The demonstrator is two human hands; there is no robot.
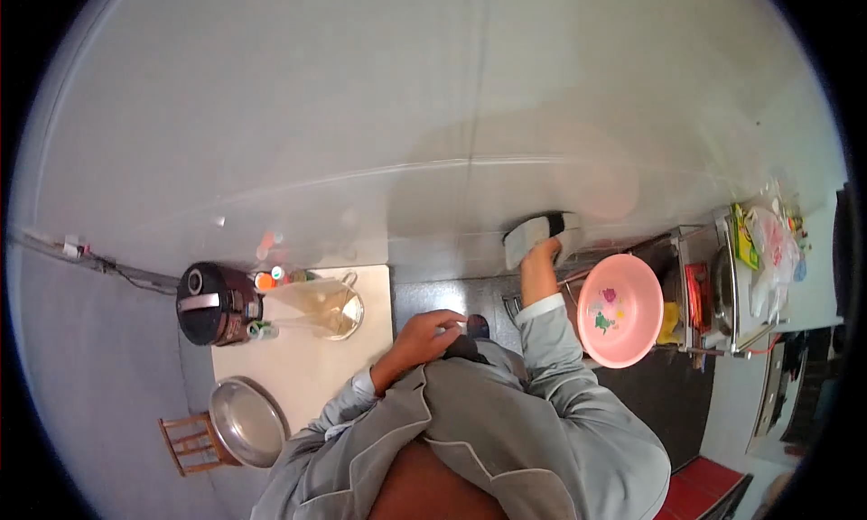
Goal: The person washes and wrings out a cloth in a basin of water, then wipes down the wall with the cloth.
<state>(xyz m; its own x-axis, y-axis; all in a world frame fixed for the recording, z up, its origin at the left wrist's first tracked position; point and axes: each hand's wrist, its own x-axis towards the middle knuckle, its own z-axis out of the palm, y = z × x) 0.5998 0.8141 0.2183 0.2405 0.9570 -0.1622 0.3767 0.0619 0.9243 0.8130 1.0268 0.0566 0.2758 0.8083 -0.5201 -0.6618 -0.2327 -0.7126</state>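
My right hand point(540, 253) is stretched forward against the wall, its fingers wrapped into a grey-white cloth-like item point(526, 240) with a black band. Most of those fingers are hidden by it. My left hand point(423, 339) hangs low in front of my body, near the right edge of the white table point(312, 371). Its fingers are loosely bent and a little apart, with nothing clearly held. To the right of my right forearm is a pink basin point(643, 311) with coloured prints inside.
On the table stand a black cooker point(212, 303), small bottles point(263, 330) and a clear jug point(339, 312). A metal basin point(248, 421) sits by a wooden stool point(187, 443). At right, a metal rack point(736, 339) holds bags. The glossy wall point(361, 96) spans the front.
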